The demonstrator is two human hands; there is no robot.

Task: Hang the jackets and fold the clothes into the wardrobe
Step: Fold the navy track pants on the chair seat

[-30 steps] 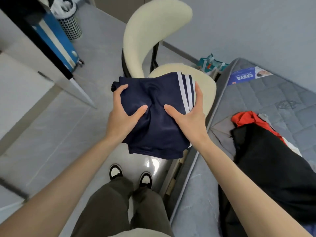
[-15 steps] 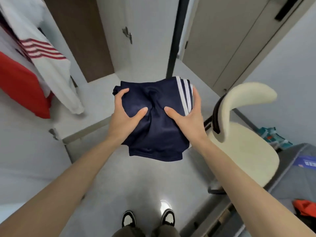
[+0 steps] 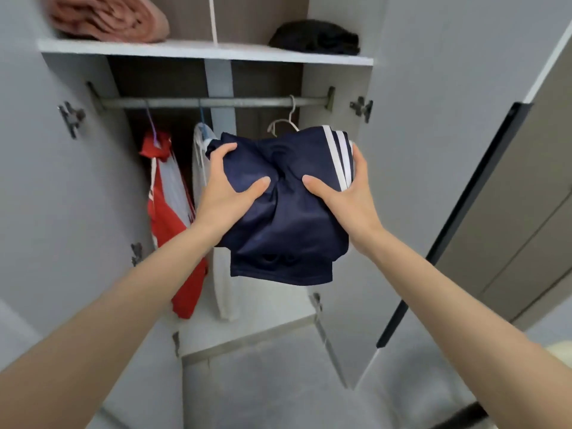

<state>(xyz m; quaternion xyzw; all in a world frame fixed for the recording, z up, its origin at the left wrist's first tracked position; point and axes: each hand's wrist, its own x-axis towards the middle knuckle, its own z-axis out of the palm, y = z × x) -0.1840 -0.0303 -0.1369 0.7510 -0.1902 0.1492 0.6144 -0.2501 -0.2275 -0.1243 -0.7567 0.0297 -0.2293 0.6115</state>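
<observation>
Before open wardrobe (image 3: 337,193), folded navy garment (image 3: 278,218), both hands gripping

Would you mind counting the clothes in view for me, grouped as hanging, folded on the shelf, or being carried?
Hanging on the rail: 2, red jacket, white jacket
Folded on the top shelf: 2, pink bundle, black bundle
Being carried: 1, navy garment
Total: 5
</observation>
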